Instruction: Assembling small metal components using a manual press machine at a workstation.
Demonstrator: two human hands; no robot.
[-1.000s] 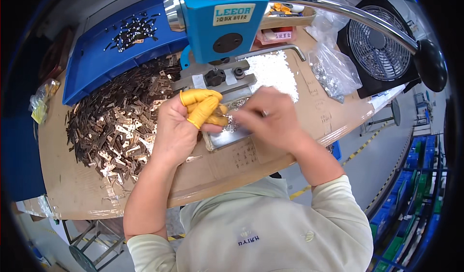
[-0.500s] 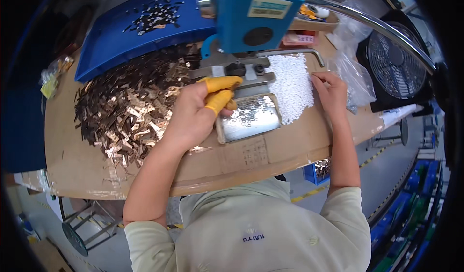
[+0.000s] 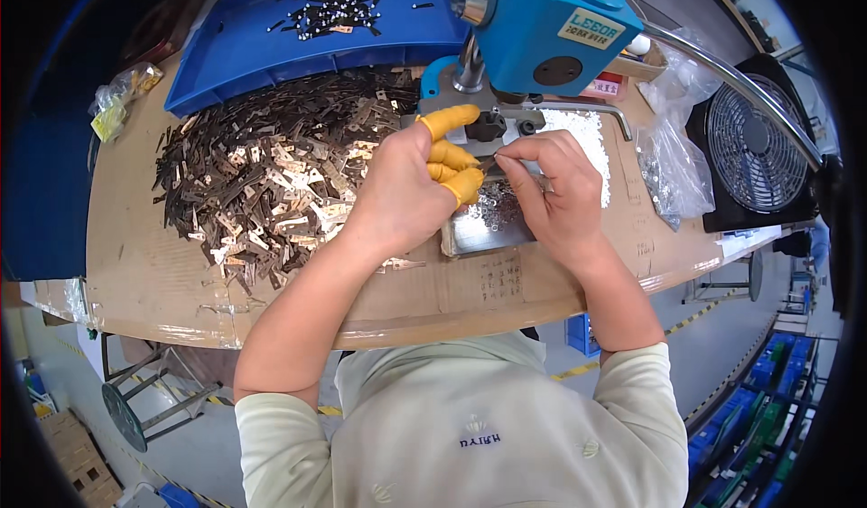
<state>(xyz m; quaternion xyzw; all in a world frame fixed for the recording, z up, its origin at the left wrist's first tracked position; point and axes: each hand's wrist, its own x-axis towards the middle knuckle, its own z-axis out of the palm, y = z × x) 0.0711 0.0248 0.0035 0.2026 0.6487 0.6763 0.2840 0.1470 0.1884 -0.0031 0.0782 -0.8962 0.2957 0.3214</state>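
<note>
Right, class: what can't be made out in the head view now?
All in the head view:
Whatever the left hand and right hand hold: too small, partly behind yellow finger covers.
Small rings: too small to count, partly behind the right hand.
Blue press: top cut off by the upper edge.

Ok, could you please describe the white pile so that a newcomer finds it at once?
Find the blue press. Just below it in the picture, partly hidden by the right hand, lies the white pile. Unlike the brown-and-coppery heap on the left, it is white throughout.
</note>
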